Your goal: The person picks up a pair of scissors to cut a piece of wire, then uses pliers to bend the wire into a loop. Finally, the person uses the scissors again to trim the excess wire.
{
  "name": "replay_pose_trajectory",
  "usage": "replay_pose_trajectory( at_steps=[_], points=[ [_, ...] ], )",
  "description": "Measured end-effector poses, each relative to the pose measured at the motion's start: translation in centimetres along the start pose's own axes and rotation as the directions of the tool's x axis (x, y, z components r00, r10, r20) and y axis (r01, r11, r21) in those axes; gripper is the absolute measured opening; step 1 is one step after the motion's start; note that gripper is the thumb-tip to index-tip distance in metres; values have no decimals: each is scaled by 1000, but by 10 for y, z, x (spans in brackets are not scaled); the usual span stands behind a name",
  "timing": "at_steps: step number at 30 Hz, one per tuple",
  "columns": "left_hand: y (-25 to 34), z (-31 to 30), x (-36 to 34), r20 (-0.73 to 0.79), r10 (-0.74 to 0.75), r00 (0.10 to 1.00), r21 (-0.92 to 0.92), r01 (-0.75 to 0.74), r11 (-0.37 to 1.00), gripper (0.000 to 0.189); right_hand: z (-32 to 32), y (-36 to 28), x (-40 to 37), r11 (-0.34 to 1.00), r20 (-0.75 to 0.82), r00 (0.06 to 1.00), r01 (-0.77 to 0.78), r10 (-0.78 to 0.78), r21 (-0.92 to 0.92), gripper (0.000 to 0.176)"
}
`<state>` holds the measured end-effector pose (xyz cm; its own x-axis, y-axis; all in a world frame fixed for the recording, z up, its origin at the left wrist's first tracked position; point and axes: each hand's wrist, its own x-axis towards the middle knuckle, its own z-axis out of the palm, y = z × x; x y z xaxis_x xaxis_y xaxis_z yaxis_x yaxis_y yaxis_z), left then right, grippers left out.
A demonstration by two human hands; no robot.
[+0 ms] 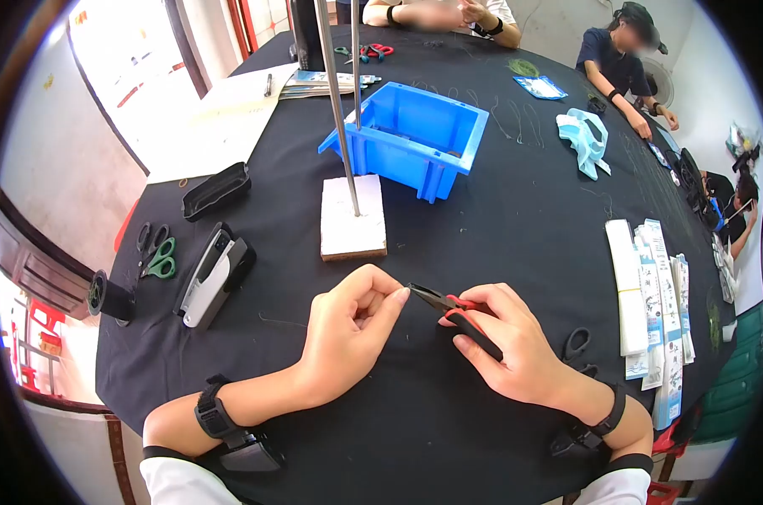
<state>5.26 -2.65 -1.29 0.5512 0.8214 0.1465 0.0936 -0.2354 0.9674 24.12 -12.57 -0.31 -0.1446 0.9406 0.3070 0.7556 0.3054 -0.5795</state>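
Room b/w your hands & white-topped block (339,219) on curved-edge, black-cloth worktop (348,459). R hand (516,345) clamped on red-&-black-handled metal pliers (467,325), L hand (348,332) pinched tog. by tip.

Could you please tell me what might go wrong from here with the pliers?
The tips of the pliers are right at the fingertips of the left hand, so a slip might nip the skin. Dark scissors lie close beside the right hand, so a sideways move could knock them.

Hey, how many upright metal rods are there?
2: the front rod rises from the white block; the rear rod shows right of it, by the blue bin.
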Motion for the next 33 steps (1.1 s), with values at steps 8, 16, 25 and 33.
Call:
replay_pose_trajectory(
  at_steps=[8, 16, 25, 33],
  points=[
    [1, 0, -1, -9, 42, 999, 30, -42, 999, 9, 2, -1, 0, 1000, -43, 999, 9, -9, -5, 19],
    [1, 1, -1, -16, 44, 999, 36, -44, 998, 10, 3, -3, 1, 999, -74, 996, 50, -51, -14, 18],
    [2, 1, -1, 16, -3, 1000, 4, 3, 1000, 10, 1, -3, -2, 996, -61, 997, -34, 39, 78, 18],
    [9, 0, -5, 101, 4, 995, 86, -13, 996, 8, -1, -6, -4, 992, -114, 989, -88, 98, 91, 16]
  ],
)
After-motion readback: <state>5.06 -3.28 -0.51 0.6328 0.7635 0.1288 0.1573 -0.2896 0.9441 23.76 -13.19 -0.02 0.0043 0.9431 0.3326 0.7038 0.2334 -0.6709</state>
